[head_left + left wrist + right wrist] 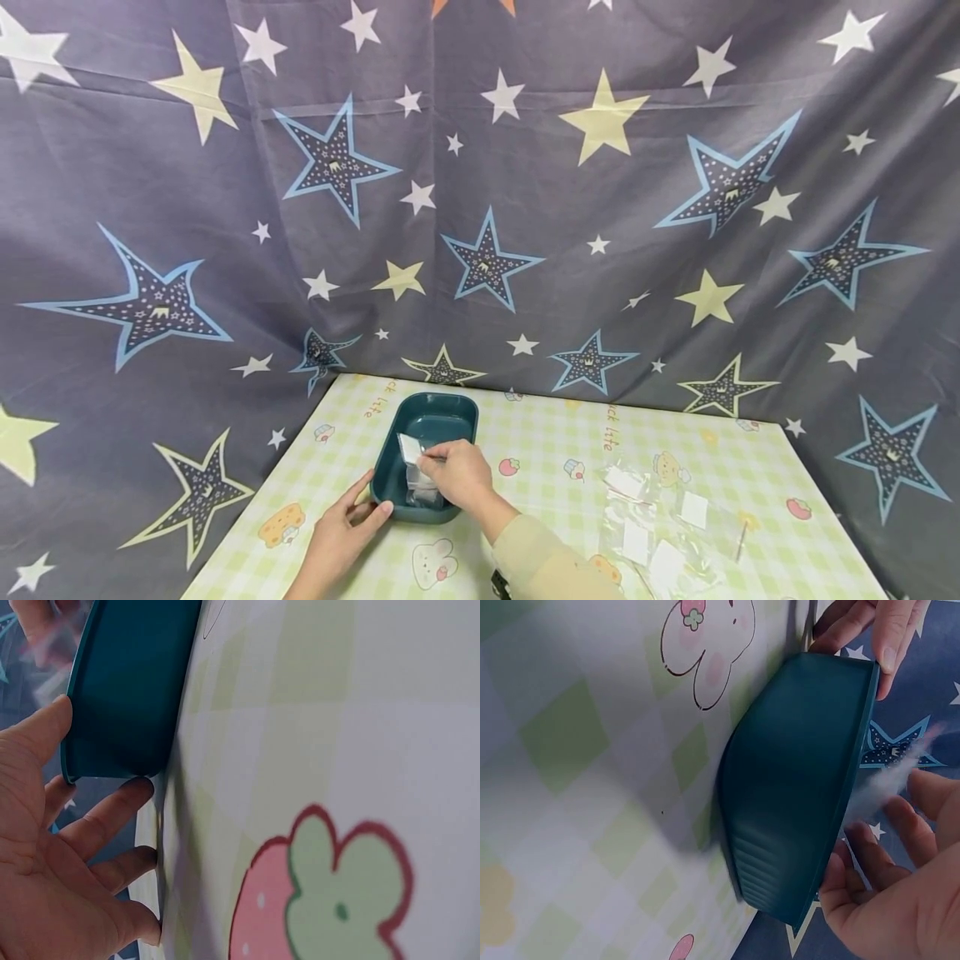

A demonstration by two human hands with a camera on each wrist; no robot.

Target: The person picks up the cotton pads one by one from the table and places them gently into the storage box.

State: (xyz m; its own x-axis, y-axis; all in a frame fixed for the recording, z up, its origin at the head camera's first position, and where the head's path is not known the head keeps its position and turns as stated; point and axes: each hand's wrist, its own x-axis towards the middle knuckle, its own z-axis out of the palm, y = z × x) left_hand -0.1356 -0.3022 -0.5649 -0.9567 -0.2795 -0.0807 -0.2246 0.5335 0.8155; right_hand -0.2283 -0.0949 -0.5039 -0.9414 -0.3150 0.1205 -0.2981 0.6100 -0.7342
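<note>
A dark teal rectangular box (414, 514) stands on the table, long side running away from me. My left hand (341, 533) holds its near left corner. In the left wrist view the thumb lies on the rim of the box (127, 682) and the spread fingers touch its end. Above the opening, my right hand (463, 477) pinches a small clear plastic bag with a white label (410, 448). More clear packets (424, 498) lie inside, partly hidden by that hand; their contents cannot be made out. The right wrist view shows the bag (889, 784) blurred, near the fingertips.
Several clear bags with white labels (636, 542) lie spread on the right side of the table. A green-checked cloth (547, 508) with cartoon prints covers the tabletop. A dark star-patterned curtain (480, 167) hangs behind and at both sides. A small dark object (500, 585) shows beneath the right sleeve.
</note>
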